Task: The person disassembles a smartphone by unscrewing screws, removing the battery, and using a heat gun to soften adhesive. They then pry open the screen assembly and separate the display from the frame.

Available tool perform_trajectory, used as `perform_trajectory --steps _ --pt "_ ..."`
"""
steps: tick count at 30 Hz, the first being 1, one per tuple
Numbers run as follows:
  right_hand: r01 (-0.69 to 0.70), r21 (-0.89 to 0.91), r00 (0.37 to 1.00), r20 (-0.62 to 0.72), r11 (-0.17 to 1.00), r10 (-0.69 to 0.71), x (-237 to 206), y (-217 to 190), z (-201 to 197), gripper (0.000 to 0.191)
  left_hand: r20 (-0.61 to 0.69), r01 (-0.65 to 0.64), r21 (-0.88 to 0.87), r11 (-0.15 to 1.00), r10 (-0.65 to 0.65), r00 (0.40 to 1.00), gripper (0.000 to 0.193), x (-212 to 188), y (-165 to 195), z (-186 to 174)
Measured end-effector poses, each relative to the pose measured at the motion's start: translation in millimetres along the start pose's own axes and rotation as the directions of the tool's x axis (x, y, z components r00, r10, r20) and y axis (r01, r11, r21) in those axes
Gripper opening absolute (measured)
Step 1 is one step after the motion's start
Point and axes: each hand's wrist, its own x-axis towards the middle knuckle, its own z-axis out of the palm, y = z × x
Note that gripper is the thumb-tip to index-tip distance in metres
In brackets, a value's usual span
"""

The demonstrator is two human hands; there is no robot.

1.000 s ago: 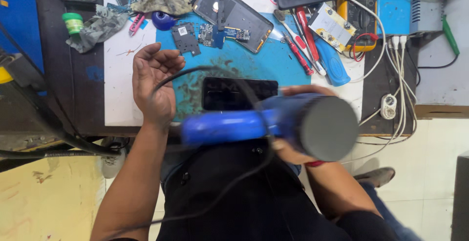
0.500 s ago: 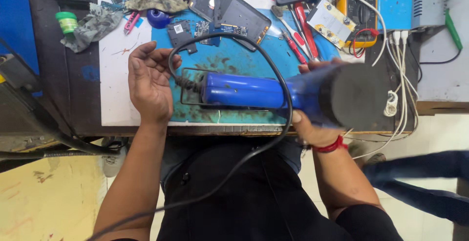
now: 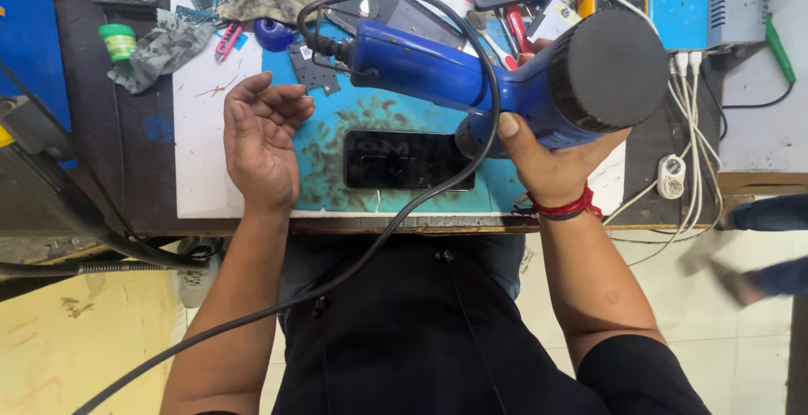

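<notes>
Blue heat gun (image 3: 471,74) gripped in the right hand (image 3: 551,158) above a dark phone (image 3: 408,160) on the teal work mat (image 3: 337,120).

Right-hand fingers wrap around the gun's body near its round black end, and its black cord (image 3: 396,213) loops over the phone and trails down past the person's lap. Palm up, the left hand (image 3: 263,141) rests empty on the mat's left edge, fingers loosely curled, just beside the phone without touching it. Circuit boards (image 3: 316,66), a grey rag (image 3: 160,49) and a green-capped jar (image 3: 118,42) lie further back on the bench.
</notes>
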Motion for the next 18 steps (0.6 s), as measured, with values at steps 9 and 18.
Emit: perform_trajectory --steps 9,18 --pt "-0.007 0.04 0.999 -0.036 0.999 0.008 -1.8 5.7 -0.7 0.091 0.003 0.007 0.009 1.0 -0.007 1.0 0.051 0.5 1.0 -0.3" --pt "-0.027 0.157 0.998 -0.052 0.987 0.035 -26.8 -1.0 -5.3 0.095 0.008 -0.002 0.0 1.0 0.002 1.0 0.05 0.0 0.8 0.1"
